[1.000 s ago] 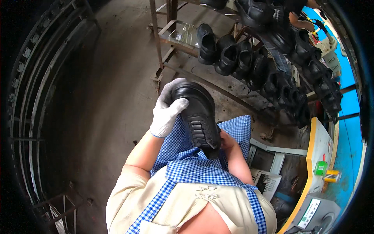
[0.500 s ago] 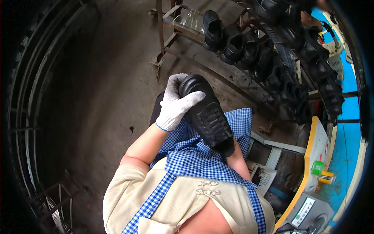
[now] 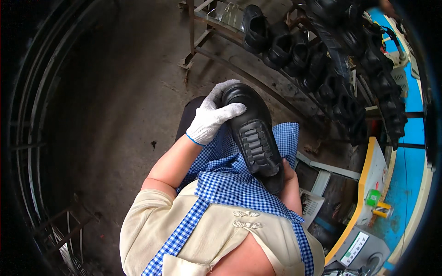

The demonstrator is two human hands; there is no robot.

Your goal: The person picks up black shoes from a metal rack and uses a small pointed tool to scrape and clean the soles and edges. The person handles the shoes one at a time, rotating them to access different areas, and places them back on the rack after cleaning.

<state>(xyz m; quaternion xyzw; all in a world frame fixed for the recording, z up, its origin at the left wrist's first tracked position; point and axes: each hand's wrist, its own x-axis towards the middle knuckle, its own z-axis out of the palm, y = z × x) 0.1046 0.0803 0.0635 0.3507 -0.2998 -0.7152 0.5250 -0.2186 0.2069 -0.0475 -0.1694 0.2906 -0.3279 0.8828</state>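
Observation:
A black shoe with a ribbed, strap-like panel over its instep is held above my lap, toe pointing away from me. My left hand, in a white knitted glove with a blue cuff edge, is closed round the toe end, thumb across the top. Bare and largely covered by the shoe, my right hand grips it near the heel from the right side; most of its fingers are hidden. Beneath the shoe lies a blue-and-white checked apron.
A metal rack ahead and to the right carries rows of black shoes. At the right stand a yellow-edged panel, a blue surface, a green-labelled item and a grey machine. Curved metal bars line the left.
The shoe has turned so its top faces me more, and has shifted slightly right. My left hand moved with it; more of my right hand now shows beside the heel.

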